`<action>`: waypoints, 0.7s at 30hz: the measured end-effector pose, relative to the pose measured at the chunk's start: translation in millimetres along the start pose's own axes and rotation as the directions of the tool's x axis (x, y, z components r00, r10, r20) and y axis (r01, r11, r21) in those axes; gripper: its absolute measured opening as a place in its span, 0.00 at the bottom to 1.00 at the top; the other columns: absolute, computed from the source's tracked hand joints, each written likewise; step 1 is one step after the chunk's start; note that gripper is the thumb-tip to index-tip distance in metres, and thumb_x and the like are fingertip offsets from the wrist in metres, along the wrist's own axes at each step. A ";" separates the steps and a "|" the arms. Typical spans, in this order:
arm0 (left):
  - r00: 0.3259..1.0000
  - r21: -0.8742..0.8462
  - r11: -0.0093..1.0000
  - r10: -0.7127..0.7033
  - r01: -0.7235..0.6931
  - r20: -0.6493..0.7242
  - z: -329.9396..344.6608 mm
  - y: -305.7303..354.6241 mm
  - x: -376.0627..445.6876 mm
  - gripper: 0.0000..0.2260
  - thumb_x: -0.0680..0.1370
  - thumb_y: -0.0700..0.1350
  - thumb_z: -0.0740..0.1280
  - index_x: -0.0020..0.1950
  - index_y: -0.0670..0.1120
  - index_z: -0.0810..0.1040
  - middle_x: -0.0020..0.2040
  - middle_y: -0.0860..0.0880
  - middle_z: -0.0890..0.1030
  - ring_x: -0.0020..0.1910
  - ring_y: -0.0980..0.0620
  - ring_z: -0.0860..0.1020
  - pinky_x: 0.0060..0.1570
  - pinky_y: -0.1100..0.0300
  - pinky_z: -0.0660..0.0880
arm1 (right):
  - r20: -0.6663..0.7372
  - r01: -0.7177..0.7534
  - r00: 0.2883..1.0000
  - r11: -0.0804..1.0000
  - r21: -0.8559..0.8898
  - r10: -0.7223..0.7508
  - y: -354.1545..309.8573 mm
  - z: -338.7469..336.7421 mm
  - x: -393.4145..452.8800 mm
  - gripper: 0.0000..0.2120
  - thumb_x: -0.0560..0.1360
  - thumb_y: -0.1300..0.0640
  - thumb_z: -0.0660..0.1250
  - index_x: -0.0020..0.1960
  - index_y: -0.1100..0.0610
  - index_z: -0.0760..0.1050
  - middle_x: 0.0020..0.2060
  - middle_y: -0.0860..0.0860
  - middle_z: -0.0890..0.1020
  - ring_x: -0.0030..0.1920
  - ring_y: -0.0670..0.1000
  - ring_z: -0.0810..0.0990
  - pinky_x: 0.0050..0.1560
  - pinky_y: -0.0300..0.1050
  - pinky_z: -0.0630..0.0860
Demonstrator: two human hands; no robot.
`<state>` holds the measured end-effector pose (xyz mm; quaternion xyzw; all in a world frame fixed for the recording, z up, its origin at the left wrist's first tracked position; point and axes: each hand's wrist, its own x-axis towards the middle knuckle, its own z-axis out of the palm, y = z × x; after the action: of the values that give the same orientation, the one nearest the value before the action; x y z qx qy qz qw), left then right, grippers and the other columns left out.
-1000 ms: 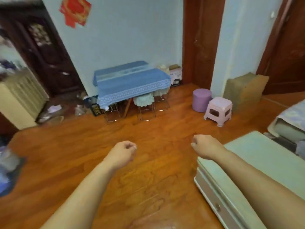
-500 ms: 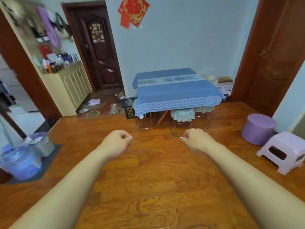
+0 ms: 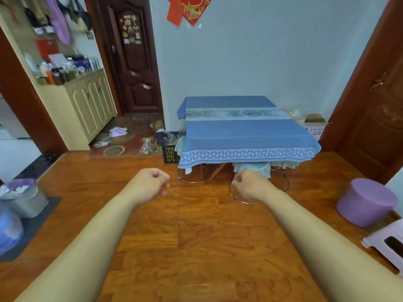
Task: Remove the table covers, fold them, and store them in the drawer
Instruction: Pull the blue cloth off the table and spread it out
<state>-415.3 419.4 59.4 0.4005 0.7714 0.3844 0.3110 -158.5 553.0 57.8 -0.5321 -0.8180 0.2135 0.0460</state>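
Bare wooden floor [image 3: 196, 247] lies open between the left hand [image 3: 150, 182], the right hand [image 3: 250, 185] and the blue table cover [image 3: 244, 136]. Metal-ringed stools [image 3: 239, 192] crowd the space under its front edge; a black crate [image 3: 170, 153] flanks its left corner, a purple tub [image 3: 366, 202] stands well right.

Both bare forearms are reaching forward, roughly parallel. Left hand [image 3: 150, 183] is curling into a loose fist, holding nothing. Right hand [image 3: 250, 185] is doing likewise, fingers [image 3: 236, 183] tucked inward, empty.
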 end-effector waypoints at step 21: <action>0.971 -0.068 0.989 -0.111 0.128 0.210 128.7 119.8 503.5 0.09 0.85 0.46 0.62 0.56 0.45 0.81 0.49 0.44 0.85 0.39 0.50 0.83 0.43 0.54 0.78 | 0.078 -0.281 0.957 0.959 0.020 0.279 133.7 -63.6 476.8 0.09 0.80 0.60 0.59 0.47 0.60 0.77 0.42 0.55 0.82 0.41 0.53 0.79 0.34 0.43 0.72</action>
<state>-513.1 941.1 8.0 0.3778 0.7417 0.3527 0.4276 -230.3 1042.4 -10.4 -0.6334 -0.7322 0.2503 -0.0071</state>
